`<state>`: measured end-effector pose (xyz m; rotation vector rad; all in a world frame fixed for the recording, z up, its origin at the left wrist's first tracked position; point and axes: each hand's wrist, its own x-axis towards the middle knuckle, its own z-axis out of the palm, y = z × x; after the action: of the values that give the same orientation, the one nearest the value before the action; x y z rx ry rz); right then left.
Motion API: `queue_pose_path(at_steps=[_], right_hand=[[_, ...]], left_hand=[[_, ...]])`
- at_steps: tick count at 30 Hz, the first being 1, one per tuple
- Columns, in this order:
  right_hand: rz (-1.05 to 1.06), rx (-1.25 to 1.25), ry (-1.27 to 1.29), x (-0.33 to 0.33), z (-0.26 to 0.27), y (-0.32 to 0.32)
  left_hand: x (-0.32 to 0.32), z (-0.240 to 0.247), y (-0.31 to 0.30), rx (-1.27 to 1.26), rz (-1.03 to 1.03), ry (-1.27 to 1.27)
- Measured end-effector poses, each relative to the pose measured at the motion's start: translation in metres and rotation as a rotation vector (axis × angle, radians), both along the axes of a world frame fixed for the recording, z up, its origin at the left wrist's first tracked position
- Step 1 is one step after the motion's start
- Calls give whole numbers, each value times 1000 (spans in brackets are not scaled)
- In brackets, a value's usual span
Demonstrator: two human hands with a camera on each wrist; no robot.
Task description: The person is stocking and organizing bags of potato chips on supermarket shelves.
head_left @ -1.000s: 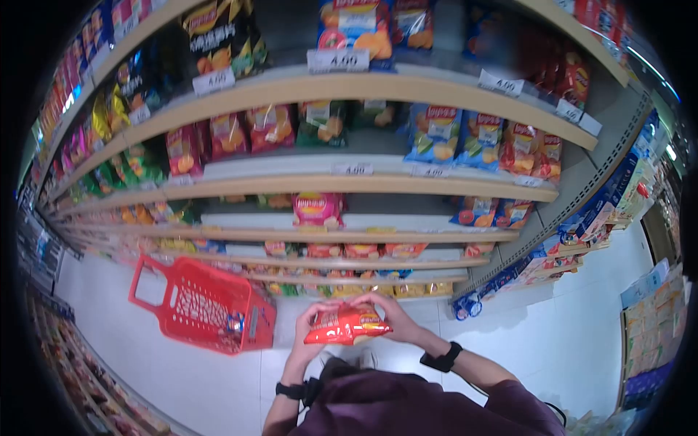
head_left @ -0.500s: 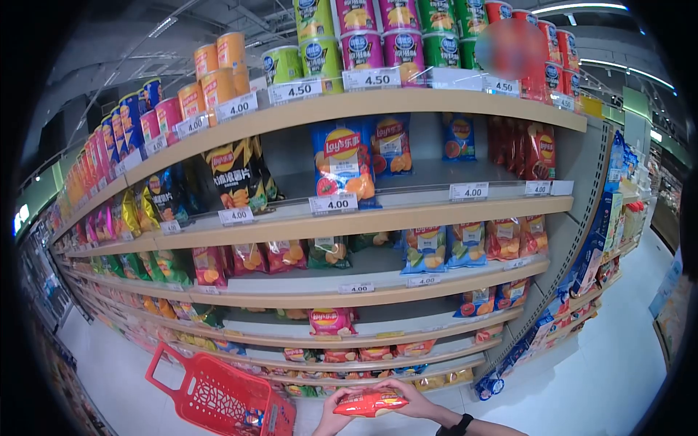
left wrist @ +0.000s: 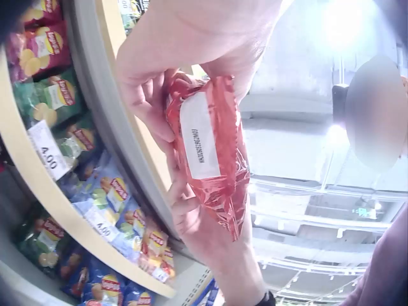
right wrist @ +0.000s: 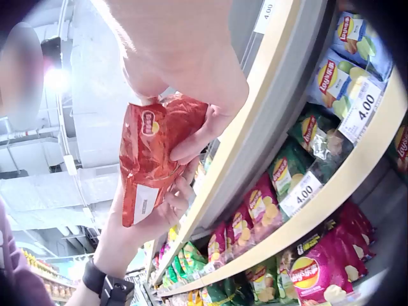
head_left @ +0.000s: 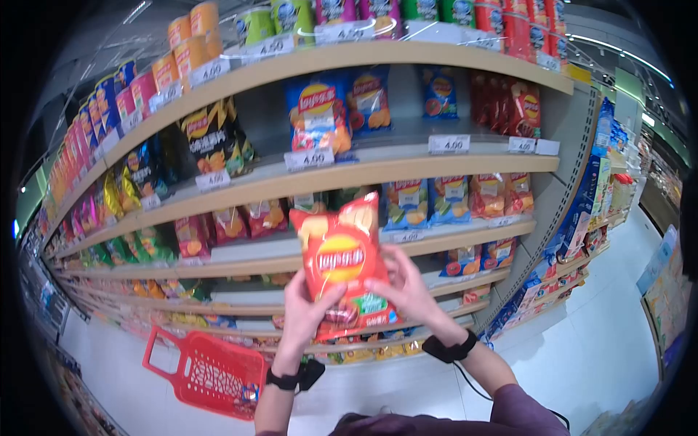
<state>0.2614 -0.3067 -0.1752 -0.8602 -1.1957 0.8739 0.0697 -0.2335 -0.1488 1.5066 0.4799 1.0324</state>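
A red bag of Lay's potato chips is held up in front of the shelves, its printed front towards the head camera. My left hand grips its lower left side, thumb on the front and fingers behind. On the other side my right hand holds the lower right part, its thumb also across the front. Seen from the left wrist, the bag shows one end edge and a white printed patch on its back. In the right wrist view, fingers of both hands lie against the back of the bag.
Shelves of chip bags with price tags rise ahead, and canisters line the top. At lower left a red shopping basket stands on the floor with a small blue packet inside. More goods stand along the right.
Both hands have raised the bag from low down and tipped it upright, so its front now faces the head camera. The head view tilted up, then slightly down again.
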Motion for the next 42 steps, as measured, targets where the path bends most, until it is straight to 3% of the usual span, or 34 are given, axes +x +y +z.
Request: queue_pose_path(at_steps=[9,10,14,17,21,25,31,35,38,40,42], right_hand=[[97,21,154,-12,27,-8],[66,-18,106,-11,26,-8],[-383,203,-646,-3,30,-9],[-200,165,-633,-16,30,-16],[-336,210,-696,-31,18,-18],[-92,34,-175,-25,15,-18],[-29,-62,63,-11,14,-26],[85,-141,231,-9,13,-27],[79,-87,234,-17,16,-21],[-13,41,101,-19,8,-9],[109,17,253,-18,-2,1]], left_hand=[[-4,10,-4,-266,-161,-134],[-4,8,-3,-227,-138,-154],[1,-6,6,156,233,-72],[7,-2,-2,356,407,11],[7,-2,-12,431,296,-56],[5,0,-25,670,263,67],[4,-1,-35,931,517,230],[4,-2,-40,376,320,32],[-2,-3,-36,15,21,-72],[-3,0,-42,194,154,25],[-4,1,-49,377,259,140]])
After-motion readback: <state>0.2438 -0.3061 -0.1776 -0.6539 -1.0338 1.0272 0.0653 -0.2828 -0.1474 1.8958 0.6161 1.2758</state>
